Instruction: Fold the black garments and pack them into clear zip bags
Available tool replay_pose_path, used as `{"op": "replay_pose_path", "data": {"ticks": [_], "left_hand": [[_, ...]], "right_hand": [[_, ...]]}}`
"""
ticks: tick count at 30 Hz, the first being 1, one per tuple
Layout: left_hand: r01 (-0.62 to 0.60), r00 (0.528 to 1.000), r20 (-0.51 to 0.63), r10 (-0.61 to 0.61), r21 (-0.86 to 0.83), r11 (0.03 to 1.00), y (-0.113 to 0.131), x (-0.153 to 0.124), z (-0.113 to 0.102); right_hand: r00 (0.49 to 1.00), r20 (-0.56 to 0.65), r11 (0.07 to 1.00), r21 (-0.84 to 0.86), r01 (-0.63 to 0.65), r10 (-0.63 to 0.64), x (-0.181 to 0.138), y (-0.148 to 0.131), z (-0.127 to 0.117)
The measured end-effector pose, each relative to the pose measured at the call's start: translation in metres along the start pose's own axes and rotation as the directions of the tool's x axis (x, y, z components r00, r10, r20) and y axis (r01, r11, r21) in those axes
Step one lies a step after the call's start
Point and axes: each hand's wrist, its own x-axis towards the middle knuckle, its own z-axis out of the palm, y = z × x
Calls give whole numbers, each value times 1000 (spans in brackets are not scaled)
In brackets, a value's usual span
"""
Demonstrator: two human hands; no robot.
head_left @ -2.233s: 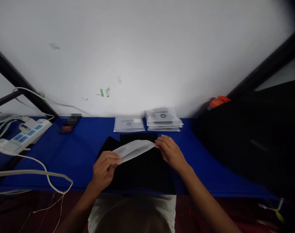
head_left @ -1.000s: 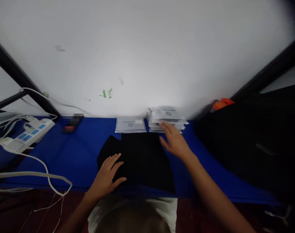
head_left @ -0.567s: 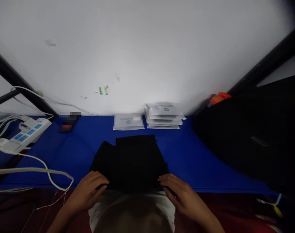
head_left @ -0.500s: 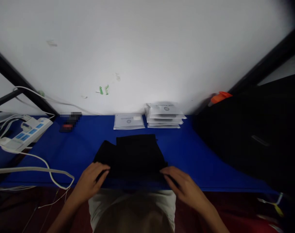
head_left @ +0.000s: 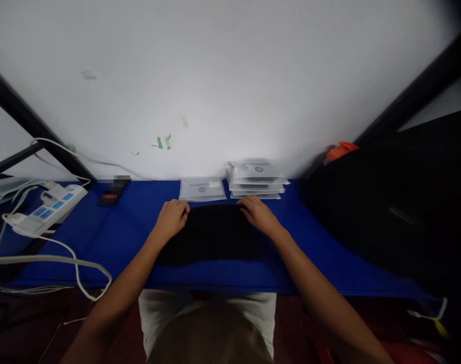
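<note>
A folded piece of black cloth point(head_left: 215, 235) lies flat on the blue-covered table point(head_left: 287, 263), right in front of me. Its kind of garment cannot be made out in the dark fabric. My left hand point(head_left: 174, 218) is at the far left corner, fingers curled and pinching the edge. At the far right corner my right hand point(head_left: 257, 213) pinches the cloth in the same way, thumb partly hidden. Just beyond the far edge lie a flat white printed pouch point(head_left: 203, 190) and a stack of similar pouches point(head_left: 258, 179).
A white power strip point(head_left: 55, 207) with tangled cables stands at the left. Near it lies a dark object point(head_left: 114, 191), blurred out. A large black bulk point(head_left: 397, 217) covers the right side, with something orange point(head_left: 342, 150) behind it. A white wall point(head_left: 230, 81) closes the back.
Both hands have moved from the cloth's near edge to its far corners, carrying the edge away from me. The cloth now has a more even, rectangular outline.
</note>
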Motion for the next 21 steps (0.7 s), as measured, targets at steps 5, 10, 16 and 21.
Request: {"op": "replay_pose_path", "data": {"ticks": [5, 10, 16, 21], "left_hand": [[-174, 981, -112, 158, -155, 972, 8, -39, -13], [-61, 997, 30, 77, -354, 933, -13, -65, 2], [328, 930, -111, -349, -175, 928, -58, -28, 21], [230, 964, -80, -255, -234, 945, -60, -28, 7]], "right_hand": [[978, -187, 991, 70, 112, -97, -46, -16, -21], [991, -41, 989, 72, 126, -124, -89, -28, -11], [985, -144, 984, 131, 117, -98, -79, -44, 0], [990, -19, 985, 99, 141, -139, -71, -48, 9]]}}
